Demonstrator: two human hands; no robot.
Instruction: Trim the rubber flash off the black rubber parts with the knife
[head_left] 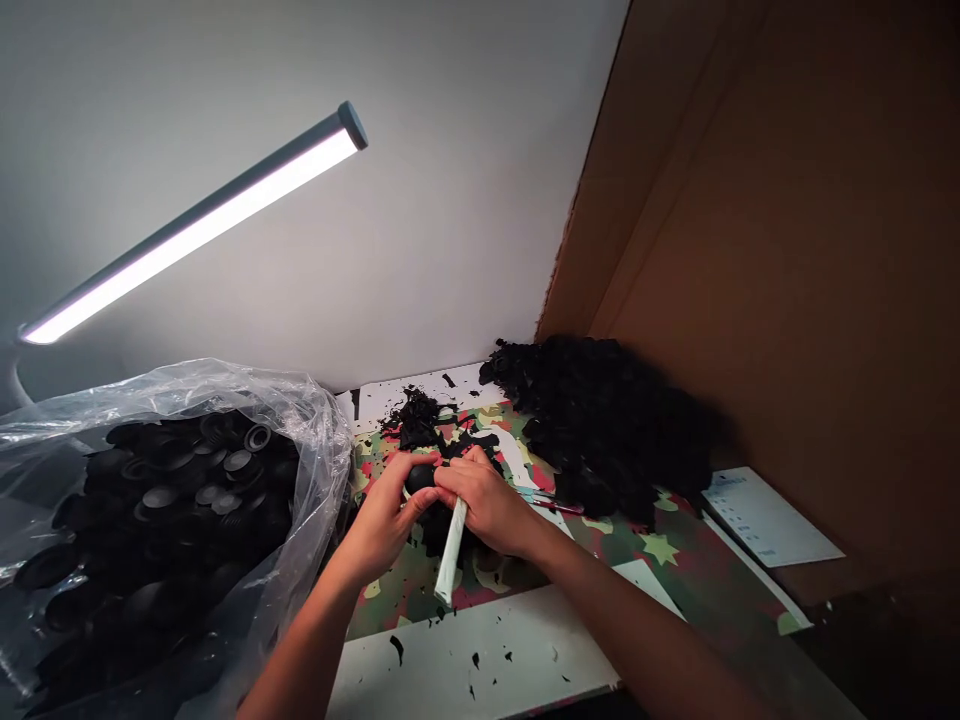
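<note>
My left hand (390,505) is closed around a small black round part (422,478), thumb and fingers at its edge. Against the part's right side, my right hand (480,498) grips a tool with a white wrapped handle (450,560), which points down toward me. The tool's working end is hidden by my fingers, so its kind does not show. Under both hands lies a camouflage-patterned sheet (517,585) with black scraps on it. Just right of my right hand lies a thin tool with a red handle (566,507), partly covered.
At left, a clear plastic bag (319,420) holds many black round parts (172,530). A big heap of black scraps (615,430) lies at right, a smaller pile (416,415) behind my hands. A lit bar lamp (195,235) hangs upper left; a cardboard panel (787,250) rises at right beside a white paper (772,515).
</note>
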